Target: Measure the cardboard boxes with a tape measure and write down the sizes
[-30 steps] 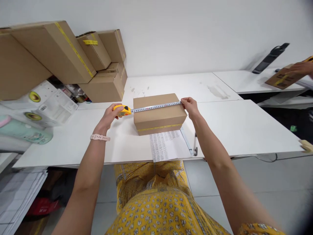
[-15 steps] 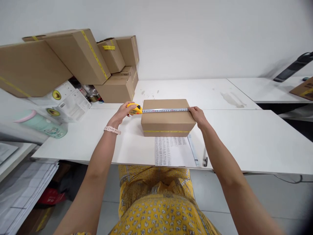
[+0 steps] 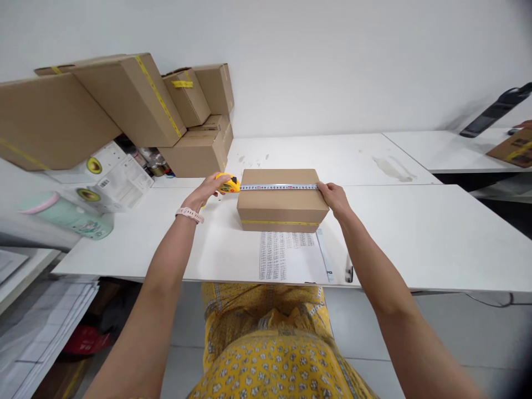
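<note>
A brown cardboard box (image 3: 282, 208) with yellow tape along its front lies on the white table (image 3: 415, 233). My left hand (image 3: 208, 191) is closed round a yellow tape measure case (image 3: 229, 184) at the box's left end. The tape's blade (image 3: 278, 187) runs flat across the box top. My right hand (image 3: 334, 198) pinches the blade's tip at the box's right edge.
A printed sheet (image 3: 291, 257), a ruler and a pen (image 3: 349, 271) lie in front of the box. Stacked cardboard boxes (image 3: 137, 111), white cartons (image 3: 108, 174) and a green bottle (image 3: 70, 216) crowd the left. Another person's hand touches a box (image 3: 513, 148) at the far right.
The tape measure case has drawn in close to the box's left end, shortening the blade's span. The view has swung slightly left.
</note>
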`<state>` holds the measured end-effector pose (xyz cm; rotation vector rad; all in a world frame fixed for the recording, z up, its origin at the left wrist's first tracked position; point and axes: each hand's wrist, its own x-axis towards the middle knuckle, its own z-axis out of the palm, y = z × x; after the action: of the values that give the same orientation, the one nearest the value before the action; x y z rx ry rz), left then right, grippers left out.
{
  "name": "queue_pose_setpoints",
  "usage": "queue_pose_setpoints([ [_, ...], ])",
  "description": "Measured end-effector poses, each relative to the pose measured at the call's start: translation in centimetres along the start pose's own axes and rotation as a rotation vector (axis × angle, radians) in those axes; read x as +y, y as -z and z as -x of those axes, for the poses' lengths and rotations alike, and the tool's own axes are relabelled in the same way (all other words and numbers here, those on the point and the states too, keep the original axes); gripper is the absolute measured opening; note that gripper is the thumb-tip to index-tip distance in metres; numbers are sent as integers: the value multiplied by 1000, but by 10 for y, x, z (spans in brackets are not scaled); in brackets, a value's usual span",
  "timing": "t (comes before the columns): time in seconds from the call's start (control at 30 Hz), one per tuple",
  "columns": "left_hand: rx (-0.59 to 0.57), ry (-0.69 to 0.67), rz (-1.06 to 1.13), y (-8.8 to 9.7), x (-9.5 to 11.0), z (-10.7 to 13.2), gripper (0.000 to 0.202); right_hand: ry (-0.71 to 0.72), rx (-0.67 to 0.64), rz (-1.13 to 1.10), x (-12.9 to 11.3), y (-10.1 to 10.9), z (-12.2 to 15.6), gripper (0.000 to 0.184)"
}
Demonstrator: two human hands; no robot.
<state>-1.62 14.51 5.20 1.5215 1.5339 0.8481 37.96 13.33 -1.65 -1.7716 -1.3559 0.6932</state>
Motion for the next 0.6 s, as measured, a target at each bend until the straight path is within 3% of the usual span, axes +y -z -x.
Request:
queue_pose_setpoints([
  [0.17, -47, -58, -29, 12, 10, 19, 51, -44, 122, 44, -10, 4, 6, 30],
  [0.23, -126, -97, -22, 14, 14, 42, 59, 12, 137, -27, -13, 10, 7, 26],
  [0.3, -252, -88, -8, 6, 13, 74, 64, 115, 158, -114, -16, 15, 6, 25],
  [0.37, -447, -16, 79, -19, 8, 111, 63, 224, 142, -166, -24, 16, 3, 25],
  [0.5, -746, 165, 528, -104, -3, 169, 65, 330, -85, -75, -53, -1, -17, 23],
  [0.6, -670, 164, 800, -158, 4, 178, 60, 333, -163, 108, -75, -22, -39, 21],
])
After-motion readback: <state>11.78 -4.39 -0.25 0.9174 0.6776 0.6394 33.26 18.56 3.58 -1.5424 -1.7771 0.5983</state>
